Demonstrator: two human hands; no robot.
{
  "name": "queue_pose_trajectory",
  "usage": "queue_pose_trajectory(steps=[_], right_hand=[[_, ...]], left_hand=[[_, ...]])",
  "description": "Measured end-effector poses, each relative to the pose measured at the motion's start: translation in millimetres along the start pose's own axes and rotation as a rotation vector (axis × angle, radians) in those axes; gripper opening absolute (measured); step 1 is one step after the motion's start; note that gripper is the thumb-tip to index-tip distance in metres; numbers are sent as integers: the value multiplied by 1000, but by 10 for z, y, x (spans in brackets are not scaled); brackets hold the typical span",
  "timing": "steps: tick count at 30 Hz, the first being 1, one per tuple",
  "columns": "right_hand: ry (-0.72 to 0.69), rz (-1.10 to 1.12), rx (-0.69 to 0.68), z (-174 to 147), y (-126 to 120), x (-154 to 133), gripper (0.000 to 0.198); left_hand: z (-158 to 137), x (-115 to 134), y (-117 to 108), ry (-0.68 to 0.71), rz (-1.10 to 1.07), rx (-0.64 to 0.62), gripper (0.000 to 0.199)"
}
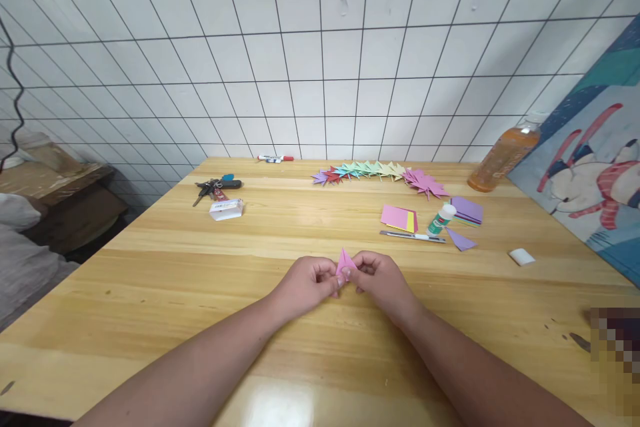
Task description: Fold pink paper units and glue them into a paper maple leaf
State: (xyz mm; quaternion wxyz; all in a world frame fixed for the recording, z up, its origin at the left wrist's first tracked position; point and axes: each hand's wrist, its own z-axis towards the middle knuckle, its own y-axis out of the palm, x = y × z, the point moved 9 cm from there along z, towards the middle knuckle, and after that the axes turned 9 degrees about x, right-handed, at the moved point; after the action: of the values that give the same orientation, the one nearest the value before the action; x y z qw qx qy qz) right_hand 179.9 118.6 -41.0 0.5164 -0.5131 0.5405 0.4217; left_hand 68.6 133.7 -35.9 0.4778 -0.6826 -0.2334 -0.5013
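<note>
A small piece of folded pink paper (344, 262) stands point-up between my hands, just above the wooden table (280, 227). My left hand (313, 282) pinches its left side, and my right hand (379, 278) pinches its right side, with both thumbs close together at the lower front. The fingers partly cover the paper's lower edge. Beyond my right hand lie a box cutter (413, 237), a stack of pink and yellow paper squares (397, 217), a standing glue stick (441, 221) and a folded purple paper triangle (460, 240).
Folded paper pieces (373, 170) form a colourful row near the tiled wall. Purple sheets (467, 211), a white eraser (522, 257) and a tilted drink bottle (505, 157) are on the right. Keys (215, 189), a small white box (227, 209) and markers (275, 159) lie left.
</note>
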Motion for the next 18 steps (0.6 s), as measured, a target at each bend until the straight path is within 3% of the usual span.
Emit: queue_pose_trajectory(steps=[6, 13, 15, 18], right_hand=[[21, 113, 35, 32, -59, 2, 30], [1, 70, -8, 11, -25, -9, 26], [-69, 36, -37, -18, -30, -82, 34], [-285, -109, -68, -98, -30, -275, 59]], left_hand=[[37, 4, -59, -33, -129, 46, 27], [44, -26, -97, -71, -256, 46, 23], [57, -24, -153, -53, -315, 70, 23], [73, -23, -175, -36, -458, 38, 20]])
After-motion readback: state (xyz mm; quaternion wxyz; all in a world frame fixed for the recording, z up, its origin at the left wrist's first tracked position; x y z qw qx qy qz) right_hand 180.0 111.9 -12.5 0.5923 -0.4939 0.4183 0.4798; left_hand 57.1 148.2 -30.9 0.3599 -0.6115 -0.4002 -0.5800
